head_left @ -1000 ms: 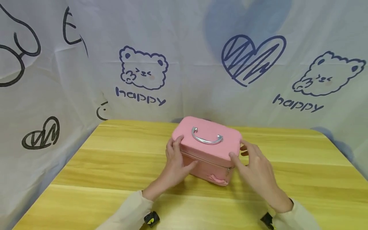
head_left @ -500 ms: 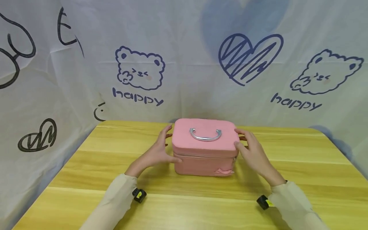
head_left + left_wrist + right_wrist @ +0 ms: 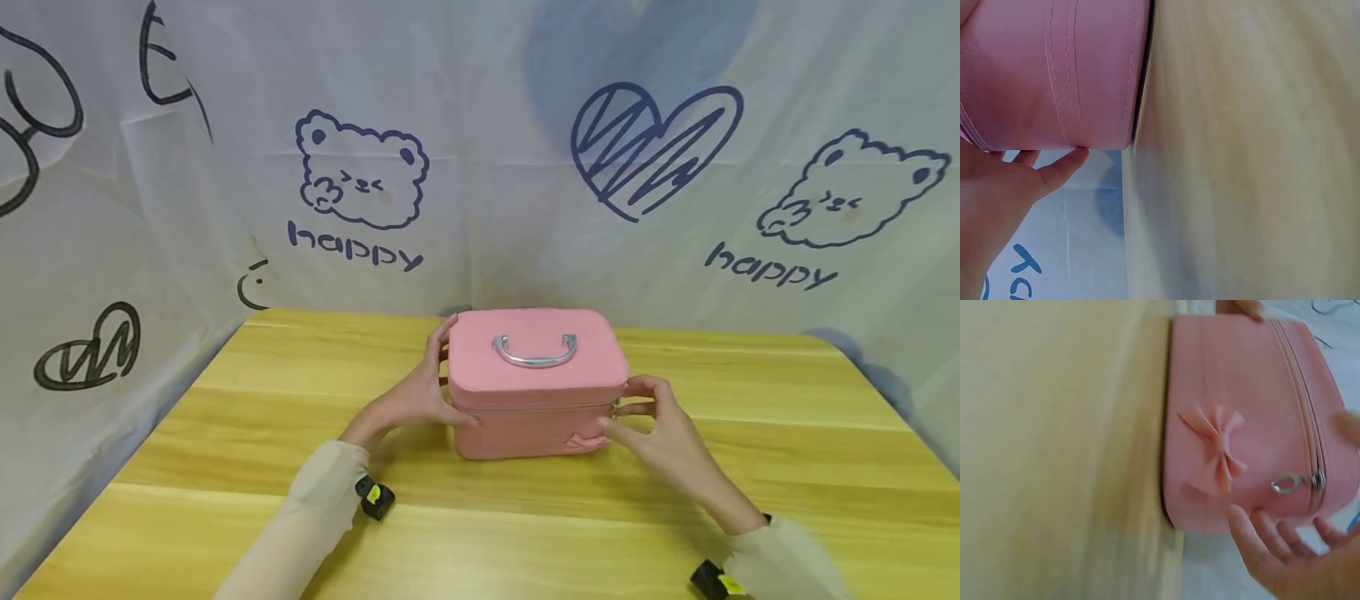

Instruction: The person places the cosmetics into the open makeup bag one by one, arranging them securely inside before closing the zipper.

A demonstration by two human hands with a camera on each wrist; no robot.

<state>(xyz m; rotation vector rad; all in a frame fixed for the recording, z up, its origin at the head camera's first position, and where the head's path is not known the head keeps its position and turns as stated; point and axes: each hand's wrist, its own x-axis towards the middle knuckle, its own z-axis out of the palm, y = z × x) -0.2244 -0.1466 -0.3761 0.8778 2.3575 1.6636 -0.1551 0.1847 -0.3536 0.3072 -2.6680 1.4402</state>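
A pink cosmetic case (image 3: 537, 350), its lid down, stands upright on the table, front face toward me. A silver handle (image 3: 535, 353) crosses the lid, and a pink bow (image 3: 1217, 447) decorates the lower right front. My left hand (image 3: 412, 398) holds the left end, thumb on the front and fingers along the side. At the right end is my right hand (image 3: 667, 425), thumb near the bow and fingers loosely bent. The right wrist view shows a metal zipper pull (image 3: 1288, 483) just above those fingers, which do not pinch it. The case's back is hidden.
The wooden table (image 3: 480, 542) extends in front of the case and to both sides. Close behind its far edge hangs a white cloth (image 3: 510, 233) printed with bears and hearts. Black wrist cameras (image 3: 375, 497) sit under both sleeves.
The case has turned from a slant to face me squarely. My left hand has shifted from the lid's front edge to the left side. My right hand has lowered toward the zipper end.
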